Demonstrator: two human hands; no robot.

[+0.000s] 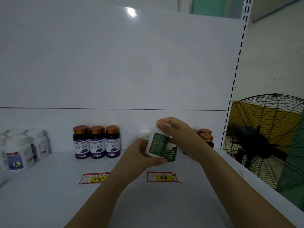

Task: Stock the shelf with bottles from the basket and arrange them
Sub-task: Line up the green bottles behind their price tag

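Note:
Both hands hold one white bottle with a green label (157, 142), tilted above the white shelf (65, 186). My left hand (141, 154) cups its lower side and my right hand (174, 130) grips its white cap end. Right behind it stands a second green-label bottle (171, 153), and a third white-capped bottle (145, 133) shows further back. Three dark bottles with copper caps and purple labels (97, 142) stand in a row to the left. The basket is out of view.
White bottles with blue labels (19, 153) cluster at the far left. Dark copper-capped bottles (206, 137) stand behind my right wrist. Price tags reading 78 (94, 178) and 99 (162, 176) lie on the shelf front. A black fan (266, 142) stands beyond the shelf's right upright.

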